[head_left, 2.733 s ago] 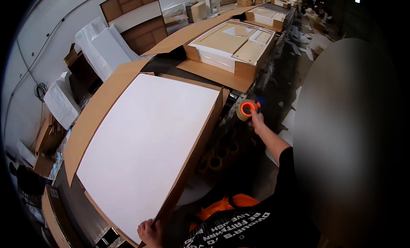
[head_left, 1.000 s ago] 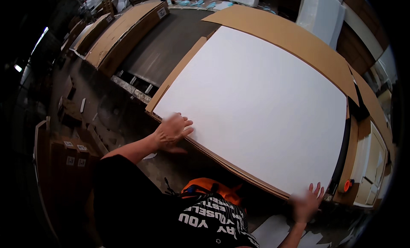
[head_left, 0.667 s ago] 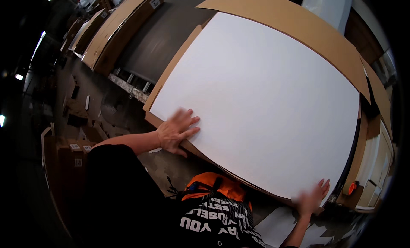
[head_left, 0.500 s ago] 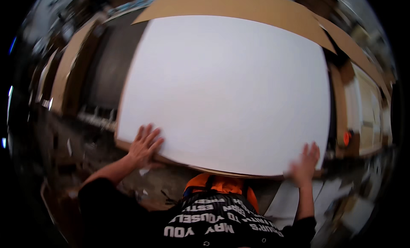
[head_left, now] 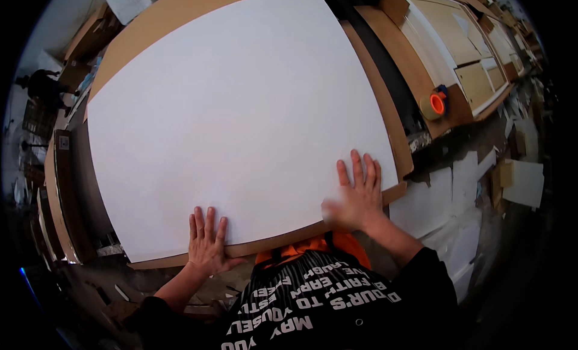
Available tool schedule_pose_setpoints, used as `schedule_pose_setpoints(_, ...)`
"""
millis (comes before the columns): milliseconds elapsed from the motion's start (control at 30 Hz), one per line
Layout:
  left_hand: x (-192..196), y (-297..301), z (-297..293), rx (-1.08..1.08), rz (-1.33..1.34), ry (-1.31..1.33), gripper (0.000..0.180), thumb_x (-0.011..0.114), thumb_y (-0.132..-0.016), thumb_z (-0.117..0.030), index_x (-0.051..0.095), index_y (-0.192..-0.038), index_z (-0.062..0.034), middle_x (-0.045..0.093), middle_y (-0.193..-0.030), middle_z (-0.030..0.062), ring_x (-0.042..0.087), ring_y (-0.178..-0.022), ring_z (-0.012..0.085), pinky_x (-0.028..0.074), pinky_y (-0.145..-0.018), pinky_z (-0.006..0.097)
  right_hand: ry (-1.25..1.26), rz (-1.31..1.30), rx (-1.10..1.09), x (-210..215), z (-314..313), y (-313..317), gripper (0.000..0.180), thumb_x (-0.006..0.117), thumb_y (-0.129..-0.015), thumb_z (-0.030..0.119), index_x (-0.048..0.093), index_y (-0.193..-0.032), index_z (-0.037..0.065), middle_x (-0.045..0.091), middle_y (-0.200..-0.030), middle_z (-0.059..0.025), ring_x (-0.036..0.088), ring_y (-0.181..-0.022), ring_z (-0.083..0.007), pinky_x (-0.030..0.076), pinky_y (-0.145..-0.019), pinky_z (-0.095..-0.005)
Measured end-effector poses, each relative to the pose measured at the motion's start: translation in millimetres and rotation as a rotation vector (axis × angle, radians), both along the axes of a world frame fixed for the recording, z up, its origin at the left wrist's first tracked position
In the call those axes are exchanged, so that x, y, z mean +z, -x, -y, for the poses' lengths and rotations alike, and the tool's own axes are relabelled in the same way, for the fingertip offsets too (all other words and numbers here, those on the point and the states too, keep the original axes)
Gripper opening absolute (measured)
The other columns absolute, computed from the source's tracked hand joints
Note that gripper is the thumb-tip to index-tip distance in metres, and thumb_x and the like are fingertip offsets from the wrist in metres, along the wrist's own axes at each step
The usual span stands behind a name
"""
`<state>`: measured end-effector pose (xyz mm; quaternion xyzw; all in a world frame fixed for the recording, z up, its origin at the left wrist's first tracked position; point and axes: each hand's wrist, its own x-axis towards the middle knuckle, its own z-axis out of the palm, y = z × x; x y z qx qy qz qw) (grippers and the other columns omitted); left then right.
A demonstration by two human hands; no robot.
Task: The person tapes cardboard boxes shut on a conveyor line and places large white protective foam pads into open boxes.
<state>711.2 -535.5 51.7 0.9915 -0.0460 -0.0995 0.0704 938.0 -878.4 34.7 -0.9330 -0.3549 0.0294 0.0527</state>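
On the brown cardboard sheet (head_left: 367,79), a large white panel (head_left: 235,121) is pressed flat by the left hand (head_left: 206,244) and right hand (head_left: 356,196), fingers spread, nothing gripped. A skewed near edge could result if 1 palm slipped.

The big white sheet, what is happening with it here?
A person presses both bare hands flat on the near edge of a large white sheet lying on brown cardboard. The left hand is near one corner, the right hand near the other. An orange tape roll sits on the next bench.
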Motion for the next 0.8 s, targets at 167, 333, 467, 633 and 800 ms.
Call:
schedule_pose_setpoints(167, -21.1, -26.8, 72.7, 0.082, 0.222, -0.033, 0.139, 0.08, -0.059, -0.07, 0.006, -0.161, -0.0117, 0.008, -0.161, 0.0331, 0.003, -0.147, 0.0583, 0.005, -0.118, 0.068, -0.184, -0.151, 0.089, 9.2, -1.2, -2.9, 0.094, 0.059, -0.087, 0.064, 0.033, -0.151, 0.0, 0.017, -0.158, -0.0336, 0.012, -0.143, -0.0547, 0.007, -0.114, -0.07)
schedule_pose_setpoints(333, -1.0, -59.8, 101.8, 0.199, 0.044, 0.052, 0.121, 0.081, -0.059, -0.065, 0.028, -0.156, -0.0147, 0.02, -0.159, 0.0305, 0.013, -0.147, 0.0561, 0.014, -0.115, 0.07, -0.556, -0.507, 0.291, 30.7, 27.3, -102.6, 0.082, 0.066, -0.089, 0.051, 0.04, -0.146, -0.001, 0.027, -0.154, -0.0293, 0.023, -0.139, -0.0479, 0.018, -0.114, -0.0588)
schedule_pose_setpoints(467, 6.3, -60.2, 103.1, 0.197, 0.005, 0.008, 0.119, 0.082, -0.055, -0.063, 0.034, -0.153, -0.0168, 0.021, -0.16, 0.0274, 0.018, -0.147, 0.0528, 0.019, -0.115, 0.068, -0.833, -0.157, -0.229, -2.0, -26.4, -357.4, 0.082, 0.071, -0.09, 0.039, 0.032, -0.151, -0.001, 0.038, -0.15, -0.0224, 0.031, -0.141, -0.0366, 0.028, -0.116, -0.046)
schedule_pose_setpoints(633, 8.3, -59.7, 104.8, 0.253, 0.065, 0.04, 0.106, 0.08, -0.057, -0.061, 0.045, -0.149, -0.0213, 0.034, -0.157, 0.0215, 0.029, -0.145, 0.0484, 0.021, -0.119, 0.06, -1.203, -0.475, -0.625, -51.4, -88.3, -602.0, 0.097, 0.077, -0.082, 0.055, 0.039, -0.142, -0.011, 0.057, -0.13, -0.0217, 0.057, -0.116, -0.0301, 0.046, -0.1, -0.0411)
schedule_pose_setpoints(800, 0.0, -63.2, 94.5, 0.189, 0.077, 0.041, 0.099, 0.068, -0.067, -0.071, 0.046, -0.148, -0.0183, 0.034, -0.157, 0.0226, 0.027, -0.147, 0.0469, 0.017, -0.121, 0.056, -1.306, -0.934, -0.582, -69.3, -118.4, -703.3, 0.087, 0.069, -0.088, 0.056, 0.045, -0.139, -0.01, 0.059, -0.132, -0.0256, 0.062, -0.115, -0.035, 0.049, -0.094, -0.0441)
